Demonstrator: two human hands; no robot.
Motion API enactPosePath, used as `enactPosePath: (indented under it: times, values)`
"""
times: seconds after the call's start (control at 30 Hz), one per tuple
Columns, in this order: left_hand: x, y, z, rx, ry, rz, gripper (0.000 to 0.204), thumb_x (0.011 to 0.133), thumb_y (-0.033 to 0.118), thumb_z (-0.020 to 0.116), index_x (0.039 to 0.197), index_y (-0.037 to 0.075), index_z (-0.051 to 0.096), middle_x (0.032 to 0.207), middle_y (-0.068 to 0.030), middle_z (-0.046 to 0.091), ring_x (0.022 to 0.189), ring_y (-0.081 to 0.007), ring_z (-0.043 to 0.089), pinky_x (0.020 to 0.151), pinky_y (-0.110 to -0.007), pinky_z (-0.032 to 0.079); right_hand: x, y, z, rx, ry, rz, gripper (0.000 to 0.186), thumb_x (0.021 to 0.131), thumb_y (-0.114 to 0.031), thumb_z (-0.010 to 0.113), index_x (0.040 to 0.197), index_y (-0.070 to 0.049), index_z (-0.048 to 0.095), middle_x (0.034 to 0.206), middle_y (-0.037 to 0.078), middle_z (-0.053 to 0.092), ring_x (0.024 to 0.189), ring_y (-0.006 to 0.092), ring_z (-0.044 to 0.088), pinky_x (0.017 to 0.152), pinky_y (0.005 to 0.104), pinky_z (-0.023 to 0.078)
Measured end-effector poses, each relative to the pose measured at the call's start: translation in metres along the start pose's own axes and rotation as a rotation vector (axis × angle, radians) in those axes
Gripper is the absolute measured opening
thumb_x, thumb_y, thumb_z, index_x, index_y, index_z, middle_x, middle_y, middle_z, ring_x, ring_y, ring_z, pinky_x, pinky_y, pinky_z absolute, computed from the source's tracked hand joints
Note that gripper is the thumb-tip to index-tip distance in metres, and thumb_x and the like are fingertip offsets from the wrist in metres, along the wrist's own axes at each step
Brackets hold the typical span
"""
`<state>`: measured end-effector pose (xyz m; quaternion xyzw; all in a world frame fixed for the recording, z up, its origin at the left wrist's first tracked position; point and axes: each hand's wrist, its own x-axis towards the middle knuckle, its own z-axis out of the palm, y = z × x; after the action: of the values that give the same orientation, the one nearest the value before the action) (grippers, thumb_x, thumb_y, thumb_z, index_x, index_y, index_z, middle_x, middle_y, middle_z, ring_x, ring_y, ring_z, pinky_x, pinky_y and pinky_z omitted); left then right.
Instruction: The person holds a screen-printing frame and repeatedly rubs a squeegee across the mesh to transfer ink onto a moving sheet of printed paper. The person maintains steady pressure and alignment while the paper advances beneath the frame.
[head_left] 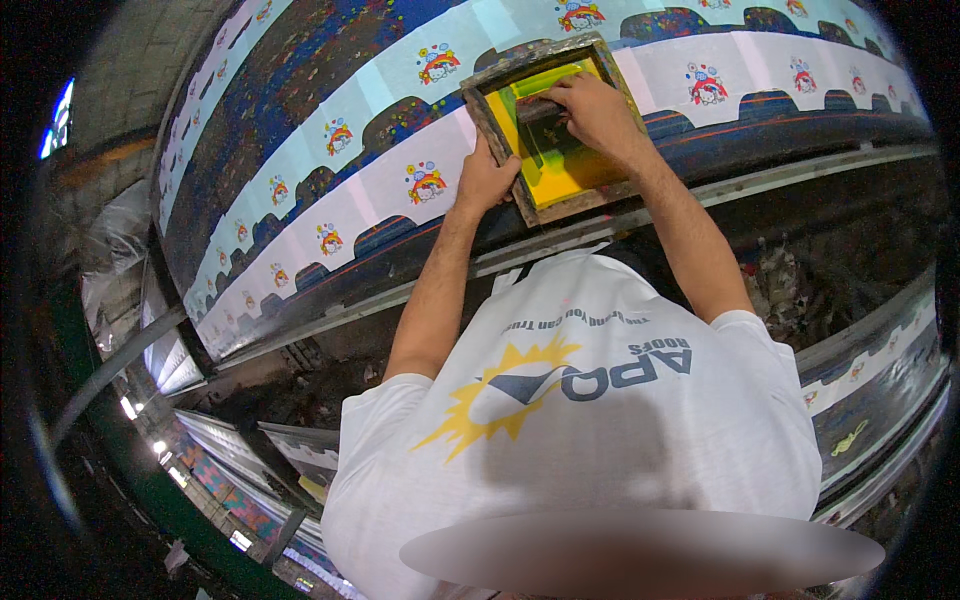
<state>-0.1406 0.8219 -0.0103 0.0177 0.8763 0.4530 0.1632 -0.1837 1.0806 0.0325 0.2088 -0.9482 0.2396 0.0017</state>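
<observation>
A wooden-framed printing screen (585,205) with yellow ink (560,187) on its mesh lies over a strip of pale printed fabric pieces (385,180) on a long table. My left hand (486,177) grips the frame's left side, thumb over the rim. Inside the frame, my right hand (590,110) is closed round the top of a dark squeegee (538,112). Greenish and dark streaks show on the mesh beside the squeegee. Its lower edge is partly hidden by my fingers and the shadow.
More pale pieces with small colourful cartoon prints (438,64) run in curved rows along the ink-spotted dark table (290,95). A metal rail (780,180) follows the near edge. Other long tables (870,400) stand behind me. Plastic sheeting (112,235) hangs at the left.
</observation>
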Motion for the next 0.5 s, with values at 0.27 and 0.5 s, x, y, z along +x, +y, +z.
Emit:
enactPosePath:
  times: [0.27,0.5]
  values:
    - [-0.010,0.019,-0.012,-0.002,-0.114,-0.196,0.094,0.094,0.040,0.071,0.166,0.000,0.027,0.109,-0.0310,0.078,0.095,-0.0468,0.078,0.089,-0.052,0.064,0.041,0.017,-0.007,-0.047,-0.050,-0.027,0.047,0.087,-0.002,0.077,0.133,-0.012,0.074,0.125,0.011,0.075,0.121,0.0373,0.067,0.102,0.0496,0.056]
    - [-0.002,0.004,-0.007,0.118,-0.068,-0.110,0.108,0.092,0.042,0.072,0.166,-0.013,0.016,0.113,-0.0398,0.073,0.107,-0.0546,0.073,0.098,-0.057,0.059,0.026,0.019,0.002,-0.080,-0.094,-0.038,0.055,0.084,-0.002,0.075,0.136,-0.020,0.074,0.124,0.010,0.075,0.119,0.0366,0.068,0.104,0.0476,0.058]
